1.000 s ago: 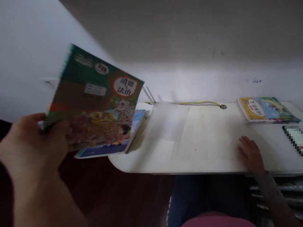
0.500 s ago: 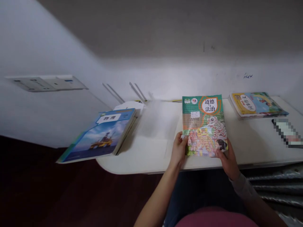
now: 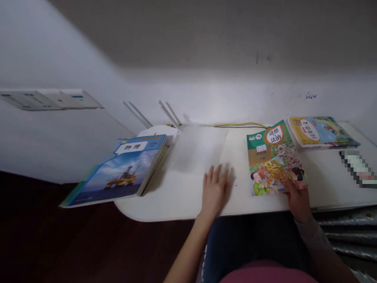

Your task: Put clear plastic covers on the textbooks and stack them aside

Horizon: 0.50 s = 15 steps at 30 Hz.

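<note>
A green textbook [image 3: 273, 161] with lion dancers on its cover tilts a little to the left over the table. Its lower right corner is pinched by my right hand [image 3: 299, 198], thumb on the cover. My left hand [image 3: 215, 190] is off the book, fingers spread, palm down over the white tabletop; whether it touches the surface I cannot tell. Just beyond its fingertips lies a clear, hazy plastic sheet or cover [image 3: 200, 149].
A stack of books topped by a blue physics textbook [image 3: 118, 169] overhangs the left end of the white table [image 3: 173, 204]. At the right are another book stack [image 3: 324, 131] and a phone [image 3: 357, 167]. A router-like device with antennas [image 3: 153, 131] and a yellow cable [image 3: 241, 124] sit along the wall.
My left hand has let go of the green textbook and moved left, opening towards the plastic sheet. My right hand has carried the book to the right, tilting it.
</note>
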Motion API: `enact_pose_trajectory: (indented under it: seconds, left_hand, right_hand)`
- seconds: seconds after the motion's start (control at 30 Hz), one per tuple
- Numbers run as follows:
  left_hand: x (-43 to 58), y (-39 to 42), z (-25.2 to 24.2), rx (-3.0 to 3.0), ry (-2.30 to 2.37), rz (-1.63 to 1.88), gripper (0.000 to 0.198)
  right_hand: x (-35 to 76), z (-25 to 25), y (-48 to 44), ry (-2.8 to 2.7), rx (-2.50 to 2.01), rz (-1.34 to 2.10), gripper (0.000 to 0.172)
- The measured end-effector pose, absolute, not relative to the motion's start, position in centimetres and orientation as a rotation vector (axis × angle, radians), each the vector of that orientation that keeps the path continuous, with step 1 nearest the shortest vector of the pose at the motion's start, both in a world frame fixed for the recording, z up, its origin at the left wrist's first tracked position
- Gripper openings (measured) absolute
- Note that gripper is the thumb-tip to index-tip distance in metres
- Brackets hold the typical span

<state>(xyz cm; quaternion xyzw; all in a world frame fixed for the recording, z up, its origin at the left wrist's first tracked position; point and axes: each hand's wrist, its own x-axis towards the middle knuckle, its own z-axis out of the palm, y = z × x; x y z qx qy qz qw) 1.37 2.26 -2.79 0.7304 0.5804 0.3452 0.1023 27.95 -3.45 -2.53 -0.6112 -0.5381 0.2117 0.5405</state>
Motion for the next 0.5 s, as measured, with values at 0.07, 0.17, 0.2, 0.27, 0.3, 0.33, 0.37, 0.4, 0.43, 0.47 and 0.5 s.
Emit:
enact_pose_trajectory:
  seconds: [0.07,0.17,0.2,0.27,0.3,0.33,0.37,0.4,0.43,0.47,0.5]
  left_hand:
    - [-0.5,1.8,-3.8,2.203,1.852,1.030,0.036]
    - [-2.0,1.3,-4.9,2.144,1.904,1.036,0.040]
    - [-2.1,1.2,-5.1,2.115,1.906,1.026,0.040]
    - [-2.2,1.0,-5.2,2.065,1.897,1.003,0.039]
    - [-2.2,1.0,-5.2,2.047,1.884,0.995,0.037]
    - [-2.1,1.0,-5.2,2.033,1.869,0.993,0.036]
    - [-2.1,1.0,-5.2,2.023,1.853,0.996,0.034]
    - [-2.1,1.0,-5.1,2.014,1.841,1.005,0.033]
    - [-2.1,0.9,-5.1,2.006,1.834,1.019,0.033]
    - [-2.1,0.9,-5.0,2.000,1.827,1.038,0.033]
    - [-2.2,0.8,-5.0,1.994,1.820,1.060,0.032]
  right_hand:
    - [28.8,-1.0,-3.0,-1.296,-1.532,0.426,0.035]
    - [28.5,1.4,-2.4,-1.433,-1.707,0.207,0.041]
    - [27.9,2.1,-2.2,-1.517,-1.753,0.124,0.043]
    - [26.1,3.3,-1.9,-1.712,-1.781,-0.023,0.047]
    - [24.8,3.8,-1.8,-1.807,-1.772,-0.092,0.048]
    - [23.5,4.1,-1.8,-1.901,-1.755,-0.158,0.049]
    - [22.2,4.4,-1.8,-1.986,-1.735,-0.222,0.050]
    - [20.9,4.6,-1.8,-2.064,-1.715,-0.281,0.050]
    - [19.7,4.7,-1.9,-2.139,-1.694,-0.336,0.049]
    - [18.5,4.8,-2.0,-2.207,-1.677,-0.389,0.049]
    - [17.5,4.9,-2.1,-2.272,-1.660,-0.434,0.048]
